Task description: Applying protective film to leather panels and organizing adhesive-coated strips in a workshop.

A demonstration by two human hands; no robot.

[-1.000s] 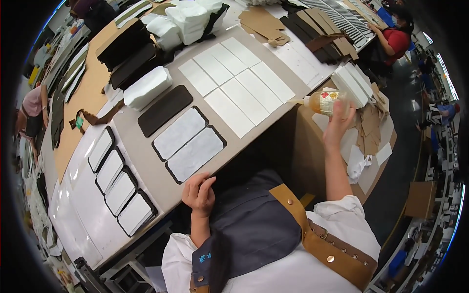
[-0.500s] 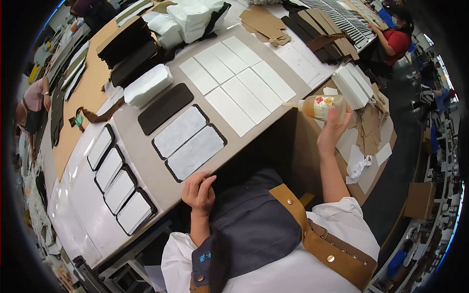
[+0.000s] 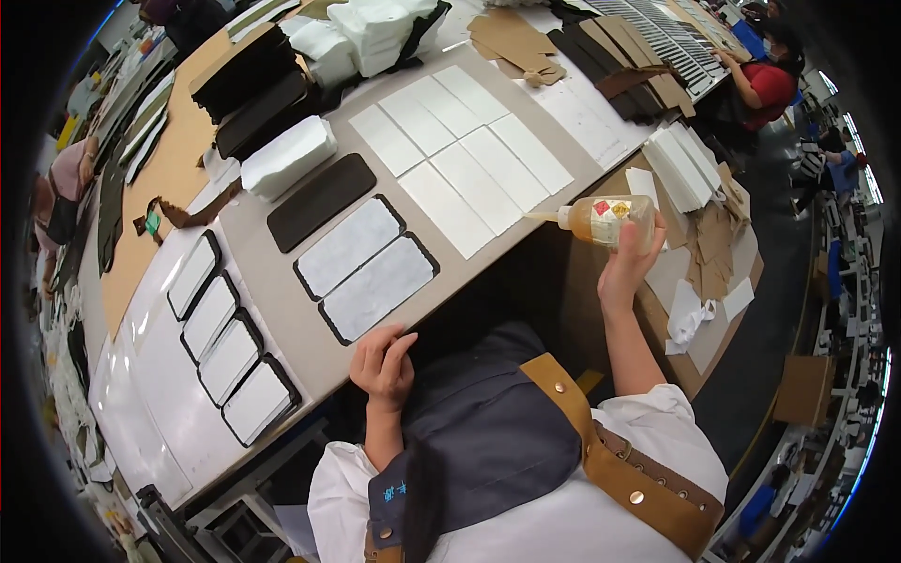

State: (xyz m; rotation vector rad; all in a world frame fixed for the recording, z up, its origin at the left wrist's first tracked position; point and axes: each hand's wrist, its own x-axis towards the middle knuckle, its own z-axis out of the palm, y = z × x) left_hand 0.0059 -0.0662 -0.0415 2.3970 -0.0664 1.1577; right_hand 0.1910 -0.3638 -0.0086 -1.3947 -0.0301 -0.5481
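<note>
My right hand (image 3: 629, 267) grips a clear squeeze bottle (image 3: 610, 221) of amber liquid, tipped on its side. Its thin nozzle points left, by the near edge of the white rectangular sheets (image 3: 469, 159), which lie side by side in two rows. At the table's front edge my left hand (image 3: 383, 368) rests with fingers curled, and I see nothing in them. Just beyond it lie two dark-rimmed pieces with pale grey tops (image 3: 380, 286). A plain dark brown rounded piece (image 3: 321, 202) lies behind those.
Several white-topped dark pieces (image 3: 230, 361) overlap at the left. Farther back stand a white stack (image 3: 289, 158), dark stacks (image 3: 267, 117) and white bundles (image 3: 361, 42). Brown scraps (image 3: 709, 244) and white strips (image 3: 680, 164) lie at right. Co-workers are at left and far right.
My right hand has brought the bottle a little left and lower, so its nozzle has shifted along the near edge of the white sheets. My left hand stays put.
</note>
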